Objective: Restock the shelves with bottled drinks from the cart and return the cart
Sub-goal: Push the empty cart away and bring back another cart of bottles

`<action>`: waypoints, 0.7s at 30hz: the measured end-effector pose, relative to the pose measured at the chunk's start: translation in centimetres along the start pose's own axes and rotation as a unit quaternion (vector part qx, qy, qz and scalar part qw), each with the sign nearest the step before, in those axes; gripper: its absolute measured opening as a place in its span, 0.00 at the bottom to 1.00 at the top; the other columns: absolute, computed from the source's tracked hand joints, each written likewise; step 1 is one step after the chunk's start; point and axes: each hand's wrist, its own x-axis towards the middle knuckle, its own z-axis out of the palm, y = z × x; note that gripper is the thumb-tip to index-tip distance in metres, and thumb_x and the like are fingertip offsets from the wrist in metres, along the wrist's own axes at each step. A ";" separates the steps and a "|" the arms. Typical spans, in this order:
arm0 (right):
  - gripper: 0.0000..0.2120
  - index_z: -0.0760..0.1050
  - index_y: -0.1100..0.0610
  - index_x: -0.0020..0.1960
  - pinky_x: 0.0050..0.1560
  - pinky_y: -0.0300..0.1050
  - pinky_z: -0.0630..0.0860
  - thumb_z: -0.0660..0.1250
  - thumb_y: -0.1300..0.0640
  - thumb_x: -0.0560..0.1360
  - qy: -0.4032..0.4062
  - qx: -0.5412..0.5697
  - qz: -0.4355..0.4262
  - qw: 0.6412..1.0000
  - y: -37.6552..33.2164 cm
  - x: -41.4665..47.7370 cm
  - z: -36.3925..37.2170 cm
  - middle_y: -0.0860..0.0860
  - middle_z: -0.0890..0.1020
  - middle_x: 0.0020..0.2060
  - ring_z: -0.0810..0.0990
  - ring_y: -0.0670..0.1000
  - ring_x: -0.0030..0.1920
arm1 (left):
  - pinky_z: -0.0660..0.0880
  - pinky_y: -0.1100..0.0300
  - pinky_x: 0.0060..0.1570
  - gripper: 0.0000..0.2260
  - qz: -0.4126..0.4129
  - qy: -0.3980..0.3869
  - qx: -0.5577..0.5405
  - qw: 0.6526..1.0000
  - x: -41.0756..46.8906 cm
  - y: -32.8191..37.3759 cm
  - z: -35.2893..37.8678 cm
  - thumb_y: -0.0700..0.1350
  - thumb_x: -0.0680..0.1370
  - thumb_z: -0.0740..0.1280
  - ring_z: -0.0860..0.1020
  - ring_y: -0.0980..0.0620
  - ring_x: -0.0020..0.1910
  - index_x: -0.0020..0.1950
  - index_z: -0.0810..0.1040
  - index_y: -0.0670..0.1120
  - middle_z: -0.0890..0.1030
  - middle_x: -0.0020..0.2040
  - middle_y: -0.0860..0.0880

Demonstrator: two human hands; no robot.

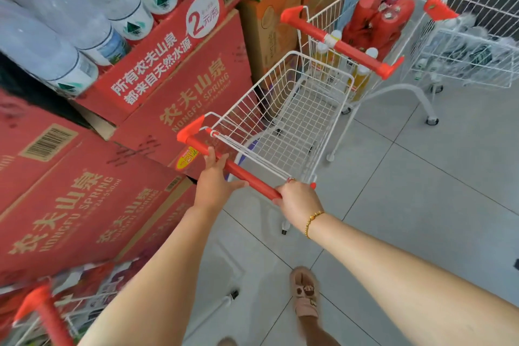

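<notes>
Your left hand (214, 182) wraps the red handle (244, 174) of the small white wire cart (303, 112) near the bar's middle, fingers curled over the top, thumb along the near side. Your right hand (299, 199) is closed round the handle's right end; gold bead bracelet (313, 219) on that wrist. The cart's basket holds nothing.

Just ahead of the cart, its nose almost touching, is a second cart (309, 27), same red bar, holding yellow bottled drinks (362, 78) with white caps, upright, and a red plastic-wrapped pack (376, 19). Right of that stands a third cart (477, 36); contents blurred.

Left of the cart are stacked red Nongfu Spring cartons (179, 93), with clear water bottles (118, 8) in the opened top one. Brown cardboard boxes (269, 31) are stacked beyond the cart's front left.

Behind the cart, on the grey floor tiles (421, 177), is your pink slipper (304, 292). Another red cart handle (47, 314) shows behind and to the left of it.
</notes>
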 end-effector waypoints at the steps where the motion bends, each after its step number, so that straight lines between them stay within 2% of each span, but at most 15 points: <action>1: 0.12 0.78 0.57 0.56 0.44 0.45 0.75 0.61 0.53 0.78 -0.005 0.001 0.000 1.000 -0.1 0.2 -0.1 0.57 0.79 0.48 0.80 0.58 0.48 | 0.60 0.52 0.70 0.39 -0.002 -0.003 0.001 1.000 0.1 -0.1 -0.1 0.52 0.68 0.76 0.52 0.43 0.76 0.74 0.62 0.47 0.45 0.78 0.45; 3: 0.12 0.78 0.58 0.56 0.46 0.47 0.77 0.62 0.53 0.78 -0.016 0.000 0.001 1.000 -0.5 0.5 -0.1 0.58 0.79 0.49 0.80 0.59 0.48 | 0.58 0.52 0.71 0.38 -0.008 -0.014 -0.013 1.000 0.2 -0.3 -0.5 0.51 0.68 0.76 0.50 0.44 0.77 0.74 0.63 0.47 0.45 0.78 0.46; 5: 0.12 0.78 0.59 0.56 0.49 0.48 0.78 0.62 0.54 0.78 -0.023 -0.001 0.004 1.000 -0.9 0.6 -0.1 0.58 0.79 0.49 0.80 0.59 0.49 | 0.58 0.53 0.71 0.35 -0.017 -0.028 -0.038 0.999 0.3 -0.3 -1.1 0.48 0.70 0.75 0.52 0.45 0.76 0.73 0.64 0.48 0.47 0.78 0.46; 7: 0.12 0.77 0.60 0.57 0.48 0.47 0.78 0.62 0.56 0.78 -0.026 -0.016 0.005 1.000 -1.7 0.4 -0.1 0.58 0.79 0.51 0.80 0.58 0.49 | 0.62 0.55 0.69 0.28 -0.022 -0.031 -0.069 0.997 -0.3 -0.2 -2.3 0.46 0.72 0.73 0.61 0.46 0.74 0.70 0.69 0.48 0.58 0.77 0.45; 8: 0.11 0.76 0.60 0.58 0.46 0.46 0.77 0.61 0.59 0.78 -0.024 -0.031 0.007 0.999 -2.4 0.1 -0.2 0.57 0.79 0.51 0.80 0.58 0.49 | 0.66 0.57 0.65 0.22 -0.025 -0.012 -0.096 0.995 -1.1 -0.2 -2.9 0.46 0.74 0.71 0.69 0.47 0.69 0.66 0.74 0.47 0.68 0.72 0.45; 9: 0.12 0.74 0.59 0.59 0.45 0.45 0.76 0.61 0.61 0.77 -0.016 -0.044 0.006 0.999 -3.1 -0.3 -0.4 0.57 0.78 0.53 0.80 0.57 0.49 | 0.70 0.60 0.57 0.14 -0.039 0.025 -0.130 0.990 -2.3 -0.2 -3.7 0.46 0.75 0.70 0.76 0.48 0.61 0.60 0.78 0.46 0.78 0.62 0.46; 10: 0.12 0.73 0.59 0.60 0.46 0.46 0.76 0.60 0.61 0.77 -0.002 -0.053 -0.002 0.999 -4.2 -0.8 -0.7 0.56 0.77 0.54 0.80 0.57 0.50 | 0.72 0.61 0.49 0.08 -0.065 0.066 -0.157 0.983 -3.8 -0.4 -4.6 0.47 0.76 0.68 0.79 0.50 0.52 0.52 0.81 0.45 0.83 0.51 0.47; 12: 0.10 0.72 0.58 0.58 0.48 0.48 0.75 0.60 0.58 0.77 0.023 -0.059 -0.045 0.997 -7.2 -1.7 -1.3 0.55 0.76 0.56 0.79 0.57 0.52 | 0.69 0.60 0.38 0.12 -0.115 0.153 -0.175 0.966 -7.6 -1.9 -6.2 0.51 0.77 0.66 0.78 0.50 0.37 0.38 0.79 0.45 0.81 0.35 0.48; 14: 0.05 0.72 0.56 0.48 0.48 0.47 0.74 0.61 0.54 0.77 0.016 -0.066 -0.113 0.991 -11.3 -2.6 -1.6 0.54 0.76 0.53 0.79 0.57 0.51 | 0.63 0.65 0.30 0.18 -0.168 0.220 -0.179 0.944 -12.7 -4.5 -7.6 0.53 0.77 0.65 0.71 0.54 0.28 0.30 0.72 0.45 0.73 0.26 0.51; 15: 0.05 0.70 0.55 0.45 0.48 0.46 0.73 0.62 0.53 0.76 0.000 -0.071 -0.153 0.986 -13.5 -3.2 -1.6 0.54 0.76 0.52 0.78 0.56 0.51 | 0.62 0.64 0.30 0.20 -0.197 0.252 -0.179 0.931 -15.5 -6.3 -8.2 0.53 0.77 0.65 0.67 0.55 0.26 0.29 0.69 0.44 0.70 0.24 0.52; 17: 0.06 0.71 0.55 0.46 0.49 0.46 0.71 0.63 0.52 0.76 -0.029 -0.086 -0.231 0.969 -18.2 -4.2 -0.7 0.53 0.76 0.51 0.77 0.55 0.52 | 0.59 0.60 0.31 0.19 -0.256 0.320 -0.187 0.893 -20.8 -10.0 -9.2 0.51 0.77 0.66 0.67 0.52 0.26 0.29 0.68 0.44 0.68 0.24 0.52; 19: 0.09 0.72 0.56 0.53 0.50 0.47 0.70 0.63 0.52 0.76 -0.057 -0.100 -0.302 0.946 -22.9 -5.5 1.1 0.53 0.75 0.53 0.76 0.55 0.53 | 0.65 0.57 0.37 0.14 -0.319 0.370 -0.223 0.843 -25.5 -14.0 -9.5 0.49 0.76 0.68 0.72 0.48 0.31 0.33 0.73 0.45 0.74 0.29 0.50; 21: 0.13 0.71 0.56 0.59 0.53 0.46 0.70 0.63 0.53 0.77 -0.093 -0.122 -0.357 0.921 -27.2 -6.7 3.7 0.53 0.75 0.57 0.75 0.54 0.57 | 0.70 0.56 0.42 0.08 -0.388 0.369 -0.258 0.804 -29.2 -17.7 -9.0 0.48 0.76 0.68 0.78 0.45 0.40 0.41 0.78 0.44 0.81 0.37 0.47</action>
